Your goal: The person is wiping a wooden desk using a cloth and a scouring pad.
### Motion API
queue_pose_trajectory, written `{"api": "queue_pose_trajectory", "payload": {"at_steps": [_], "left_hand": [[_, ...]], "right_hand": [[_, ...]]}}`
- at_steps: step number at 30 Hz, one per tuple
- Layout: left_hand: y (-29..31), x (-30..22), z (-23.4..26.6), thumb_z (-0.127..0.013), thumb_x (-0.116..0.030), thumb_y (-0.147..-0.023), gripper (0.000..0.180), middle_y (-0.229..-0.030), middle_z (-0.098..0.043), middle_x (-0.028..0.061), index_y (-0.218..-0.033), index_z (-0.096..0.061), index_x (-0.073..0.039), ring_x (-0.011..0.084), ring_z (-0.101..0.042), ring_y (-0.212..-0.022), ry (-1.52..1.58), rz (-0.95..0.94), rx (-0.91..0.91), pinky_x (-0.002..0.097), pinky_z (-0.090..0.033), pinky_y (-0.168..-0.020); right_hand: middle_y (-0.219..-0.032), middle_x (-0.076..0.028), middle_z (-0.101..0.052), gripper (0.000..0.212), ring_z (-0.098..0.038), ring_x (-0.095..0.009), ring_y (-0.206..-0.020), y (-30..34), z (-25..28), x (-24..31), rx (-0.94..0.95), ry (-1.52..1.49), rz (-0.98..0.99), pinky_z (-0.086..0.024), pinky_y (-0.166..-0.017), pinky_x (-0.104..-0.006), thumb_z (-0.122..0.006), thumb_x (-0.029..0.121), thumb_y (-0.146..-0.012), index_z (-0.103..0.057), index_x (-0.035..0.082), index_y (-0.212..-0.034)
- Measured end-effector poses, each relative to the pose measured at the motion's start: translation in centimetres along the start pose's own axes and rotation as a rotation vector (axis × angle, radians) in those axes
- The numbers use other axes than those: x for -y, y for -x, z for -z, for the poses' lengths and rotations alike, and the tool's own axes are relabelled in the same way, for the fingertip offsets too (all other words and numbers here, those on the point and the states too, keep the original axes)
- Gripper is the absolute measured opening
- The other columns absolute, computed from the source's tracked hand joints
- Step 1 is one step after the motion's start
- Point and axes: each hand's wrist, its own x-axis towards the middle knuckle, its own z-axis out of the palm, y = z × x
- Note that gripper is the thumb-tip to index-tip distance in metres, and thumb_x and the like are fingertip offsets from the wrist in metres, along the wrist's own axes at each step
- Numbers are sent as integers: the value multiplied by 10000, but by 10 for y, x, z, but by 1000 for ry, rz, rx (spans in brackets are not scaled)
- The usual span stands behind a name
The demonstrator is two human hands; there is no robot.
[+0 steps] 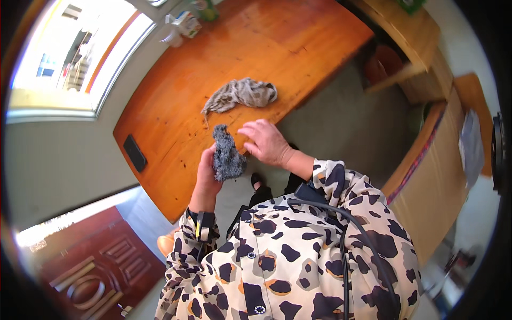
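A dark grey, fuzzy woolly piece (228,154), narrow at the top and wider below, is held upright by my left hand (207,169) near the table's front edge. Most of that hand's fingers are hidden behind it. Just right of the piece, my right hand (266,143) has its fingers stretched and apart, with nothing in them. Beyond both hands a crumpled grey-brown cloth (242,95) lies on the orange wooden table (176,96).
A black phone (135,153) lies at the table's left end. A small carton (186,24) and a pale cup (172,38) stand by the window. To the right is a wooden bed frame (426,176). A dark red door (101,264) is at lower left.
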Motion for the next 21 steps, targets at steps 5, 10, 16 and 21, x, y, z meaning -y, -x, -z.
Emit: {"api": "queue_pose_trajectory", "payload": {"at_steps": [5, 10, 16, 21], "left_hand": [[-20, -34, 10, -446, -296, -950, 335, -1007, -659, 60, -1165, -572, -72, 201, -635, -924, -296, -70, 166, 344, -512, -853], [-32, -46, 12, -446, -257, -944, 446, -1132, -640, 82, -1331, -490, -39, 197, -627, -1000, -624, -193, -6, 336, -500, -892], [-1, -51, 6, -433, -309, -947, 430, -1102, -650, 91, -1286, -523, -59, 212, -645, -967, -638, 41, -6, 349, -524, -854], [1, 41, -53, -403, -375, -975, 454, -1050, -652, 106, -1211, -558, -20, 222, -656, -927, -588, 180, -8, 344, -542, -826]], "right_hand": [[-1305, -125, -497, 362, -422, -338, -1239, -6, -7, 11, -241, 196, -94, -341, -1015, -482, -664, 202, -798, -618, 115, -1145], [-1401, -101, -446, 343, -340, -340, -1321, -55, -37, -14, -146, 575, -293, -282, -1032, -563, -654, 248, -820, -635, 152, -1148], [-1369, -124, -486, 421, -348, -323, -1350, 22, -46, 27, -290, 229, -289, -288, -1088, -513, -639, 325, -860, -595, 130, -1230], [-1315, -173, -531, 583, -529, -336, -1205, 95, -43, 51, -649, -809, -464, -427, -1004, -365, -713, 299, -831, -493, 87, -1327]]}}
